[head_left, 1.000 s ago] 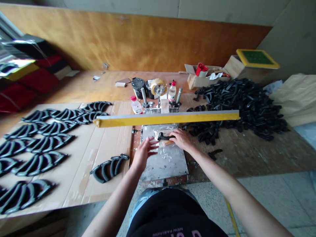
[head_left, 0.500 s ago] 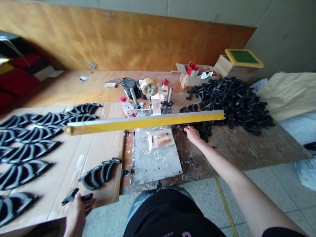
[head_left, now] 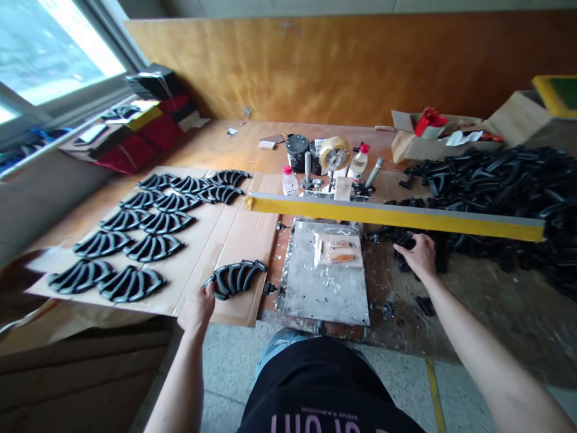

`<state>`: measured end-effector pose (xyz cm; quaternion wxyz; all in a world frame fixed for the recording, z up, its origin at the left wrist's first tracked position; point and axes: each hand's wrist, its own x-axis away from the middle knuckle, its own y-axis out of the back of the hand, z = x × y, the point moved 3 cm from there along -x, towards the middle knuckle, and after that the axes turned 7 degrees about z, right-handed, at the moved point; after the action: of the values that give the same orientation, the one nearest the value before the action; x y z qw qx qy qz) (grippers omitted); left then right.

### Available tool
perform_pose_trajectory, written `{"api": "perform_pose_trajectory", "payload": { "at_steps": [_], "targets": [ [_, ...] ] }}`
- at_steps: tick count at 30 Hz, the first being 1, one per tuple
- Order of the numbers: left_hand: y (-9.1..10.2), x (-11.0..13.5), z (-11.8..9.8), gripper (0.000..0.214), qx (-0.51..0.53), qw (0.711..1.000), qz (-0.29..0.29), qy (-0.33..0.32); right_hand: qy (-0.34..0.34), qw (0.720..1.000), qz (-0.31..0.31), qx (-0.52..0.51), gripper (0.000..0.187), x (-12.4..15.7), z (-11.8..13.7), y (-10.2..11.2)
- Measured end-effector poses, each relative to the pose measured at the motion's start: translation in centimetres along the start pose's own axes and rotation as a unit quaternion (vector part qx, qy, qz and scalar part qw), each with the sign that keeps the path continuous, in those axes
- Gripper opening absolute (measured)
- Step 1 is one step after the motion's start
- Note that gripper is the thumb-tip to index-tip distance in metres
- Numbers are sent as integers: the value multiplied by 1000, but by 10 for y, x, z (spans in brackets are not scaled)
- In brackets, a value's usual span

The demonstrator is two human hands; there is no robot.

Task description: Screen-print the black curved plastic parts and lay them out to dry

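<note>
My left hand (head_left: 198, 307) is closed at the left end of a fan of black curved plastic parts (head_left: 235, 278), which lies on the cardboard sheet (head_left: 211, 240). My right hand (head_left: 419, 255) rests with curled fingers on black parts at the near edge of the big pile of black parts (head_left: 496, 180). Between my hands lies a metal plate (head_left: 324, 288) covered in film, with an orange jig (head_left: 337, 249) on it. A long yellow bar (head_left: 392, 215) hangs across above the plate.
Several more fans of black parts (head_left: 135, 240) lie in rows on the cardboard. Behind the plate stand small bottles (head_left: 288, 179), a tape roll (head_left: 334, 153) and a black can (head_left: 296, 150). Open cardboard boxes (head_left: 433, 138) sit at the back right; a window (head_left: 49, 54) is at left.
My left hand carried a black part from the cardboard's front edge up to the nearest fan of parts. My right hand stayed at the pile's edge. The view swung left.
</note>
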<state>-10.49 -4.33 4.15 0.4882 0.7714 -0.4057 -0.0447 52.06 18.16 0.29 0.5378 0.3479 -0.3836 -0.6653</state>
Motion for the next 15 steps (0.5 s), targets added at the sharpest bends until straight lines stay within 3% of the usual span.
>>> {"api": "perform_pose_trajectory", "payload": {
  "at_steps": [3,5,8,12,15],
  "targets": [
    [-7,10,-36,37,42,998,-13,-39,-65,989,-37,-129,61,1,6,8],
    [-16,11,-71,42,60,996,1,-72,-46,985,-35,-165,57,5,30,7],
    [-26,16,-138,44,173,970,36,-169,61,982,-6,-178,46,18,87,-1],
    [-24,38,-229,36,378,877,87,-282,279,950,46,-136,28,48,165,-13],
    [-18,57,-272,31,449,825,100,-328,381,921,76,-41,30,68,193,-25]
  ]
}}
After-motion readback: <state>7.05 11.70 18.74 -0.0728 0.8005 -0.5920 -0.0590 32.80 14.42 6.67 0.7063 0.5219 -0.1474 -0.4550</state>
